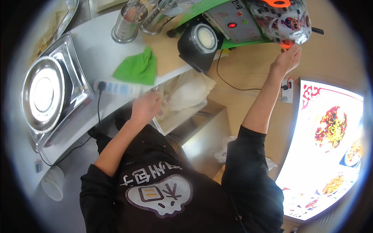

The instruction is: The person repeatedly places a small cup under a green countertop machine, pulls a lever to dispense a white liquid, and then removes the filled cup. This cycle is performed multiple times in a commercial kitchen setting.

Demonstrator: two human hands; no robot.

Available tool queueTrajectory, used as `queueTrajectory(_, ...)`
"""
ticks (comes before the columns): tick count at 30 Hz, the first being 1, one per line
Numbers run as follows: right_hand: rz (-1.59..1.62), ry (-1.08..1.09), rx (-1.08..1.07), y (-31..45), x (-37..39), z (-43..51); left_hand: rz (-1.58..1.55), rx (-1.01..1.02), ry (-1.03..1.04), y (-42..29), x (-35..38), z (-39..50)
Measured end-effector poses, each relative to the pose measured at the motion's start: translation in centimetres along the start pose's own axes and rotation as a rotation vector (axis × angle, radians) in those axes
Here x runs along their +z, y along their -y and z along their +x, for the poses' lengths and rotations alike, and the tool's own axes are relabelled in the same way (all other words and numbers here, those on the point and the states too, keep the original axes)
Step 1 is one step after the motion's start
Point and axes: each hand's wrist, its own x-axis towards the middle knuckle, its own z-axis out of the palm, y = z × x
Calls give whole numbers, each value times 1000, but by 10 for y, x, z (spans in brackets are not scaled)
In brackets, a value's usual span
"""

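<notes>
My right hand [288, 59] reaches up to a roll of printed plastic film [291, 24] on a green sealing machine [247, 43]. Its fingers close around the orange end piece [286, 46] on the roll's near side; some fingertips are hidden. Another orange piece [276, 3] shows on the roll's far side. A lit red switch [232, 25] is on the machine's grey panel. My left hand [145, 106], slightly blurred with curled fingers, is by the counter's front edge, near a power strip [119, 88] and a green cloth [137, 67]. Whether it holds anything is unclear.
Steel canisters [125, 27] stand at the counter's back. A round steel pan [43, 93] sits at left. Below the counter edge, a white tray [185, 116] holds a pale bag [189, 90]. A cable [233, 86] runs to a wall socket [288, 91] beside a lit menu board [320, 139].
</notes>
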Motion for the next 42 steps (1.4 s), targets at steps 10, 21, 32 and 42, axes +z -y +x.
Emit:
queueTrajectory(10, -74, 58, 22, -12, -3, -13, -49, 130, -127, 18, -1, -9)
queueTrajectory(21, -52, 106, 75, -44, -1, -16, -32, 149, -185, 24, -8, -12)
queueTrajectory(32, -129, 125, -15, -50, 6, -23, -5, 102, -128, 27, -4, -9)
queueTrajectory(42, -164, 148, 24, -59, 19, -34, 37, 106, -110, 33, -6, -12)
